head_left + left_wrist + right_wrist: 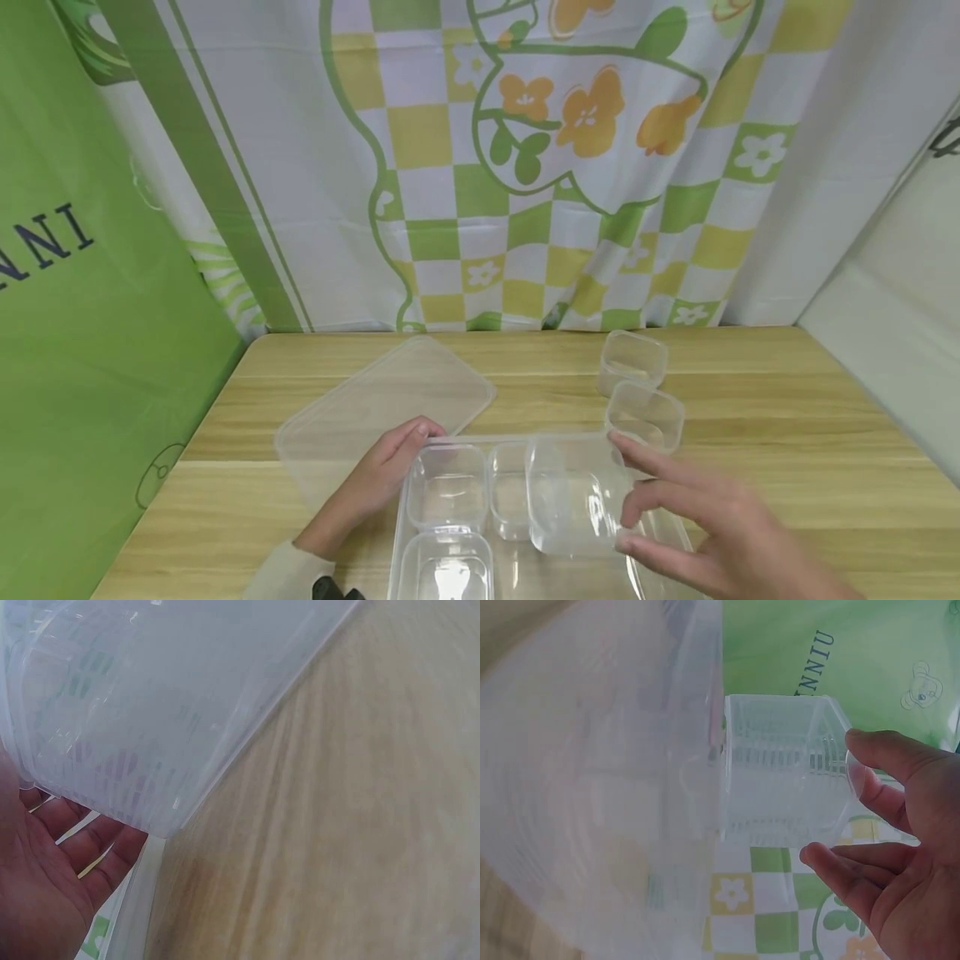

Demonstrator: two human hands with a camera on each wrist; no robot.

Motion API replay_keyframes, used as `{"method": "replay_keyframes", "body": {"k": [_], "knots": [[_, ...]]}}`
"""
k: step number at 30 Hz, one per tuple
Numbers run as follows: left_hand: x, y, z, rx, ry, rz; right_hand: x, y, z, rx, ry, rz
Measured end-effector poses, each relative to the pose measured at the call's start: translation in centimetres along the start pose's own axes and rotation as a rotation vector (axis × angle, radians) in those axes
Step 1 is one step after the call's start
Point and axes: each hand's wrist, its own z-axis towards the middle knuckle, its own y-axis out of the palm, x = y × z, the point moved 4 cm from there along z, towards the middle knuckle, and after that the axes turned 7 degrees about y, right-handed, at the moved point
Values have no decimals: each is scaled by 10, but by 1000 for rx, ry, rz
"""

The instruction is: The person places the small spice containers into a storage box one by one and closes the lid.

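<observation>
A large clear plastic storage box [400, 542] stands at the table's front. My left hand [396, 458] grips its far left corner; in the left wrist view, the fingers of that hand [67, 862] bend around the box's outer wall [172, 727]. My right hand [697, 517] pinches a small clear plastic container [573, 492] by one end, above the right part of the box. In the right wrist view, the thumb and fingers of my right hand [900, 825] hold the container [780, 772] at its edge. Two small containers [448, 487] [447, 571] sit along the box's left side, and a narrower one [510, 492] stands beside them.
A flat translucent lid [382, 392] lies on the wooden table [247, 400], behind and left of the box. Two more small containers [633, 358] [647, 414] stand behind the box to the right. A patterned curtain [517, 208] hangs beyond the table's back edge.
</observation>
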Motion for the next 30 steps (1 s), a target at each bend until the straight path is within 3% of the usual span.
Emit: {"method": "replay_keyframes", "body": {"k": [5, 12, 20, 27, 30], "knots": [[1, 0, -1, 2, -3, -4, -7, 7, -4, -8, -26, 30], [2, 0, 0, -3, 6, 7, -14, 11, -14, -53, 69, 11], [0, 0, 0, 4, 4, 22, -17, 18, -20, -55, -8, -7], [0, 0, 0, 3, 0, 23, -18, 15, -23, -46, -60, 109], [0, 0, 0, 6, -1, 25, -20, 17, -23, -35, -88, 93]]}}
